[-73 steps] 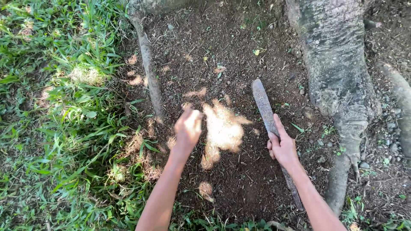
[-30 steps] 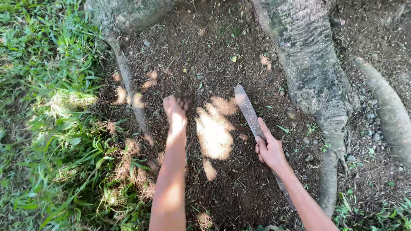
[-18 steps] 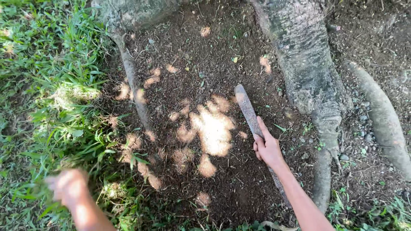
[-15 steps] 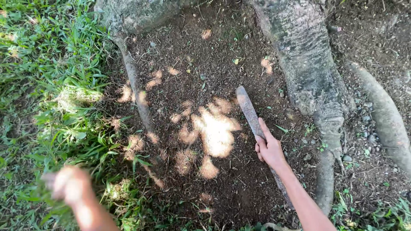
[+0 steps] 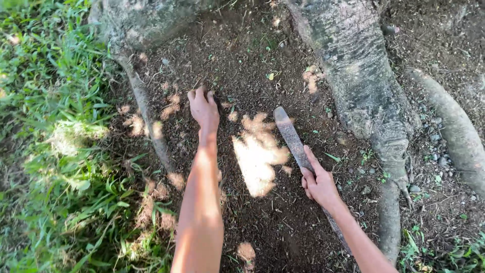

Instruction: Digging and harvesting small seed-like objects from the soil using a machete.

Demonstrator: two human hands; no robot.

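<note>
Both hands are down at the soil as I look from the head camera. Left hand (image 5: 204,108) reaches forward with the arm stretched out, palm down and fingers curled onto the dark soil (image 5: 262,212); I cannot tell whether anything is pinched under those fingers. Right hand (image 5: 319,183) is wrapped around the handle of a machete (image 5: 293,140), index finger laid along it.

The machete has a long, flat, dull grey blade with a rounded tip, dusted with dirt. It lies low over the soil, pointing away from me and a little to the left, well apart from the left hand. Bright patches of sunlight fall on the ground between the two hands.

A thick grey tree root (image 5: 361,86) runs down the right side, just beside the blade and the right hand, and thins as it nears me. Another rounded root (image 5: 457,134) lies further right among small pebbles. A thin root (image 5: 146,119) borders the soil on the left, near the left forearm, with grass (image 5: 55,151) beyond it.

I see open ground in the soil patch between the thin root and the thick one.
</note>
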